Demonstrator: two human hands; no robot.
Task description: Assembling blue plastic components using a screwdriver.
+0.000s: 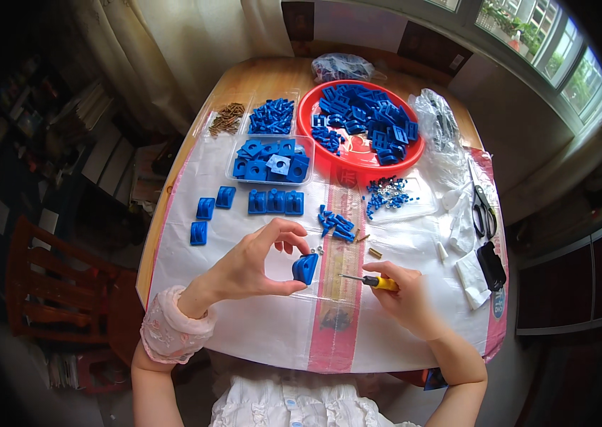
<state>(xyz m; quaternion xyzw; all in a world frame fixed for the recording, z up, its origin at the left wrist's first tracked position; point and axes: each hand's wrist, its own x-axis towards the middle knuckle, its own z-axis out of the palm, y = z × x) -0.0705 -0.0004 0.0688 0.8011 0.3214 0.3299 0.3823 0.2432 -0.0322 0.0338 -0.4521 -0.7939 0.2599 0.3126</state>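
Between thumb and fingers, my left hand [258, 260] grips a small blue plastic part [305, 269], tilted above the covered table. My right hand [404, 295] is closed around a screwdriver [380, 282] with a yellow and black handle, its thin shaft pointing left toward the blue part without touching it. Small silver nuts [317, 250] lie just beyond the blue part. A short brass-coloured pin [375, 252] rests beyond my right hand, near a pile of blue pegs [336, 223]. Similar blue parts [276, 202] stand in a row farther off, with several more to the left.
A red basin [306, 117] full of blue pieces stands at the back. Left of it, clear boxes hold square blue plates [272, 165], blue pegs [271, 116] and brass screws [227, 119]. Scissors [484, 212] and a black case [491, 265] lie at the right edge.
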